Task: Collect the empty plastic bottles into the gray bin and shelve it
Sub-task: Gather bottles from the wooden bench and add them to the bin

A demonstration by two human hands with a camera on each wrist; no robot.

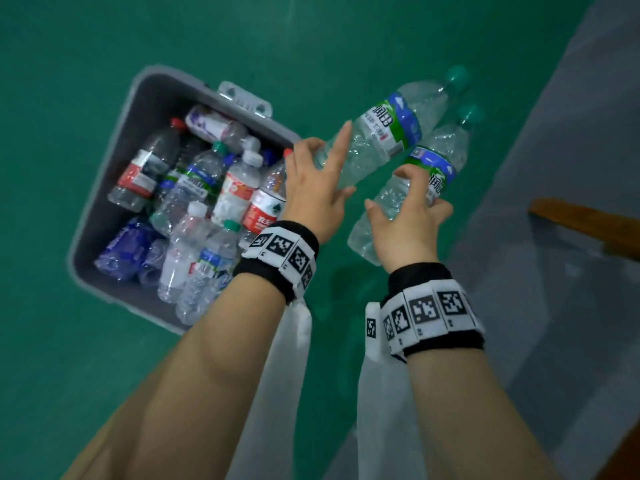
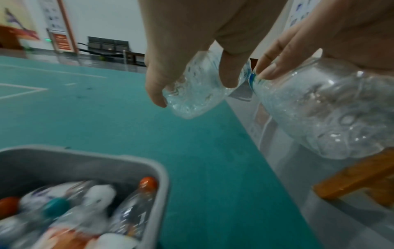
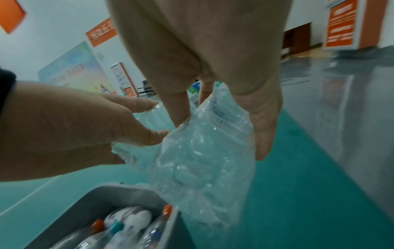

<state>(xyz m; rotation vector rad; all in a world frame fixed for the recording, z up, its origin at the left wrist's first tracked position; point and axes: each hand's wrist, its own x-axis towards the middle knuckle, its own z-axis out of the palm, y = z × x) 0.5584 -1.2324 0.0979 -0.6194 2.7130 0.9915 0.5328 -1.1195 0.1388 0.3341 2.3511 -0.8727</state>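
Two hands grip bottles right of the gray bin (image 1: 104,216): left hand (image 1: 318,195) curls round one bottle (image 1: 388,129), index finger raised; right hand (image 1: 408,230) clasps another bottle (image 1: 446,143).

floor (image 1: 86,341) teal-green w/ grey strip (image 1: 571,306) at 3 o'clock. bin (image 1: 100,216) grey. two held bottles (image 1: 377,140) clear, blue-green-white labels, teal caps. bottles in bin: red, white, teal caps; red/white labels, one blue at 7 o'clock (image 1: 128,251). wristbands (image 1: 277,258) black w/ b&w square-code tags. wood piece (image 1: 585,226) brown at 3 o'clock. wall signs (image 3: 343,23) orange.
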